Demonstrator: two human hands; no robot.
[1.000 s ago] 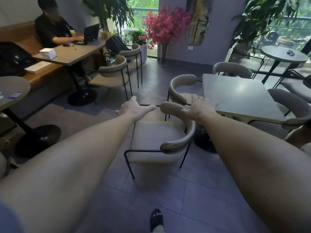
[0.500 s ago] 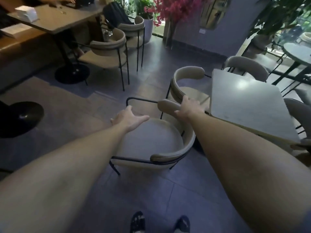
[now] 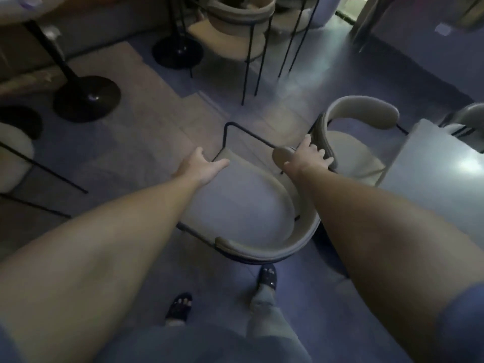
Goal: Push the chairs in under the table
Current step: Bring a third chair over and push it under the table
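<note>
A beige chair [image 3: 235, 205] with a curved backrest and a black wire frame stands right in front of me, its back turned towards the grey table [image 3: 434, 179] at the right. My left hand [image 3: 201, 166] lies on the far left edge of its seat, fingers curled over the edge, thumb out. My right hand [image 3: 307, 158] grips the far end of the padded backrest. A second beige chair [image 3: 353, 145] stands just beyond, its seat close against the table's edge.
Two black pedestal table bases [image 3: 86, 98] [image 3: 178, 52] stand on the floor at the upper left. More beige chairs stand at the top [image 3: 235, 30], at the left edge [image 3: 13, 158] and at the far right [image 3: 471, 116]. My sandalled feet [image 3: 267, 277] are just behind the chair.
My view has tilted down and I have stepped closer, so the chair fills the middle. Both hands have stayed on the chair. The picture is darker and blurred.
</note>
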